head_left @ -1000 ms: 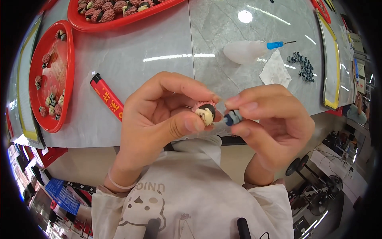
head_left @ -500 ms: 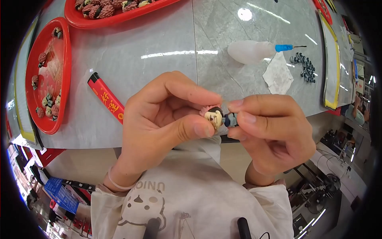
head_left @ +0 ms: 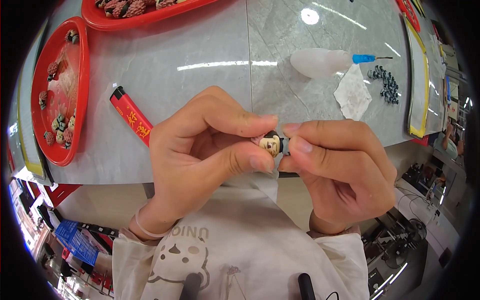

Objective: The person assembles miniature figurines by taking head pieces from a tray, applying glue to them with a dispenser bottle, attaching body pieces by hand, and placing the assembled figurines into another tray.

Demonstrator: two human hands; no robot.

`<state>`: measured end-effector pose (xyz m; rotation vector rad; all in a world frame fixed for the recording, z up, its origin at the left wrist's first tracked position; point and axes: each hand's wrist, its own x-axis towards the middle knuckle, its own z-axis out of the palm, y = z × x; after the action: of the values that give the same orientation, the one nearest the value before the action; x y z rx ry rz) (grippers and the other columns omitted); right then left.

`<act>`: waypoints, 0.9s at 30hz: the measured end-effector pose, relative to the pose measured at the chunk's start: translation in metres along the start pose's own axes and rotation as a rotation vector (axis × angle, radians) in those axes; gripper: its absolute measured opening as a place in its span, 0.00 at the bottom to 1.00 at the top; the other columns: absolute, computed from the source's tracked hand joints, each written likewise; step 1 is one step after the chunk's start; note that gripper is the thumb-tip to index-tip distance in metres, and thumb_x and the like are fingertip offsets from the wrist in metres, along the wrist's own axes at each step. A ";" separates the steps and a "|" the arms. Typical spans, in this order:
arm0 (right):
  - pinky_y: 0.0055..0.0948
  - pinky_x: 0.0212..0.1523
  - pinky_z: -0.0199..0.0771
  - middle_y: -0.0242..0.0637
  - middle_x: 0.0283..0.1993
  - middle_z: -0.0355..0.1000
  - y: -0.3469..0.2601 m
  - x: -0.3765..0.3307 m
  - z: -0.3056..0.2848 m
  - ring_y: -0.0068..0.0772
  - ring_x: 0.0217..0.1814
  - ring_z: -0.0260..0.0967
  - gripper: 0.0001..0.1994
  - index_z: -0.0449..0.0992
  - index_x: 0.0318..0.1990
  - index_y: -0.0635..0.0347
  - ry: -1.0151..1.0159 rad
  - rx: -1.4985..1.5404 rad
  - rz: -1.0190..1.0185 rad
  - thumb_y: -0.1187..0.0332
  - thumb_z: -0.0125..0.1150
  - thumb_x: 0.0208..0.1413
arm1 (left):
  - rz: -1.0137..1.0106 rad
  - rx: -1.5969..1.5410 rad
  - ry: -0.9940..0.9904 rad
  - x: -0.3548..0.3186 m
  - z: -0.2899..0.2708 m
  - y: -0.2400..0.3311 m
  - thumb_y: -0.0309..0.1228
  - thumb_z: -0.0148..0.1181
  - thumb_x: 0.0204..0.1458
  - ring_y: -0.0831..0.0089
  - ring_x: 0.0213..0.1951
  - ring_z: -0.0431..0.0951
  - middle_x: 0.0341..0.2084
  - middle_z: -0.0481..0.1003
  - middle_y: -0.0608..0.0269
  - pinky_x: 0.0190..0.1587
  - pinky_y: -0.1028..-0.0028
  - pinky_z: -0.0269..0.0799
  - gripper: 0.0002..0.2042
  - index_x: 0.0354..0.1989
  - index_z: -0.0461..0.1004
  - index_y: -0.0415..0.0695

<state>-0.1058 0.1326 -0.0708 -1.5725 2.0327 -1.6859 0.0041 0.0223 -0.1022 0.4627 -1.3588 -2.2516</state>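
Note:
A tiny figurine head, cream with dark hair, sits pinched between both hands just in front of the grey marble table's edge. My left hand grips it with thumb and forefinger from the left. My right hand presses a small dark blue-grey piece against its right side, fingertips closed on it. Most of that piece is hidden by my fingers.
A red lighter lies on the table left of my hands. A red tray with small figurine parts stands at the far left, another red tray at the back. A white squeeze bottle with blue nozzle, a paper scrap and several dark small parts lie at the right.
My two hands have come closer together. The dark blue piece, apart from the head a second ago, now touches its right side.

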 end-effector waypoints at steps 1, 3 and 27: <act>0.19 0.23 0.74 0.51 0.29 0.71 0.001 0.000 0.000 0.30 0.26 0.72 0.09 0.73 0.28 0.69 0.002 0.003 -0.002 0.83 0.65 0.36 | 0.002 0.004 0.000 0.001 0.000 0.001 0.32 0.68 0.38 0.79 0.29 0.71 0.26 0.67 0.64 0.34 0.83 0.67 0.16 0.32 0.72 0.36; 0.19 0.23 0.74 0.51 0.29 0.71 0.002 0.001 0.001 0.31 0.27 0.73 0.08 0.73 0.28 0.69 -0.006 0.013 -0.007 0.83 0.65 0.37 | -0.008 0.019 -0.006 0.002 -0.001 0.002 0.32 0.68 0.38 0.79 0.29 0.71 0.26 0.67 0.64 0.34 0.82 0.67 0.16 0.33 0.72 0.36; 0.29 0.35 0.65 0.47 0.39 0.64 0.017 -0.036 -0.003 0.35 0.37 0.62 0.16 0.69 0.41 0.67 0.091 -0.018 0.054 0.60 0.47 0.57 | -0.010 1.484 0.637 -0.008 -0.154 0.133 0.42 0.40 0.58 0.64 0.59 0.57 0.56 0.59 0.52 0.59 0.71 0.49 0.24 0.57 0.57 0.38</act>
<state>-0.1019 0.1582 -0.1007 -1.4581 2.1180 -1.7556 0.1175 -0.1398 -0.0537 1.4289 -2.3061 -0.5389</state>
